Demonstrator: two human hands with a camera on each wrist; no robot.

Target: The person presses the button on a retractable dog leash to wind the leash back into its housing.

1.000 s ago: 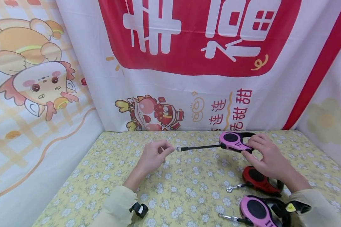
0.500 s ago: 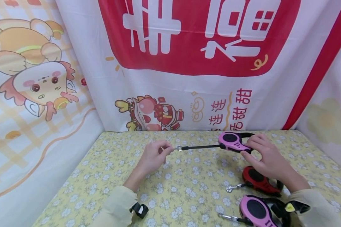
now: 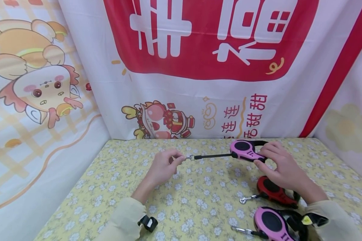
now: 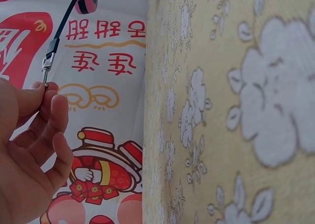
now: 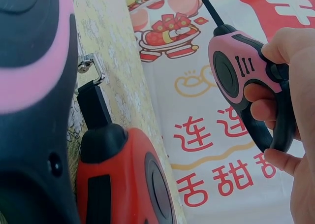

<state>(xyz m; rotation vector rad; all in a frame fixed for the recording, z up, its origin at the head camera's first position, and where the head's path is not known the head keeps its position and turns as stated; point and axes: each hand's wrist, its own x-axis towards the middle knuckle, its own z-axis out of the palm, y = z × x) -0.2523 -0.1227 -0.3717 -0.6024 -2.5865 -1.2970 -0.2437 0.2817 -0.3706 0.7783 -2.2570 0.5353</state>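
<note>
A pink and black retractable dog leash (image 3: 242,150) is held above the table by my right hand (image 3: 285,167). In the right wrist view that hand (image 5: 300,86) has its fingers curled through the leash's black handle (image 5: 285,125). My left hand (image 3: 164,166) pinches the silver metal clip (image 3: 190,157) at the cord's end between thumb and forefinger. Between the hands the short black cord (image 3: 212,156) runs straight, nearly level. In the left wrist view the clip (image 4: 47,69) sits at the fingertips, and the other fingers are loosely bent.
Below my right hand a red leash (image 3: 273,189) lies on the flowered tablecloth (image 3: 175,207). Nearer stands a second pink leash (image 3: 271,223), its clip (image 3: 242,230) pointing left. A printed curtain (image 3: 181,87) closes off the back edge.
The held leash and my right hand have shifted very slightly left. My left hand keeps its pinch on the clip, almost still. Both leashes on the table stay in place.
</note>
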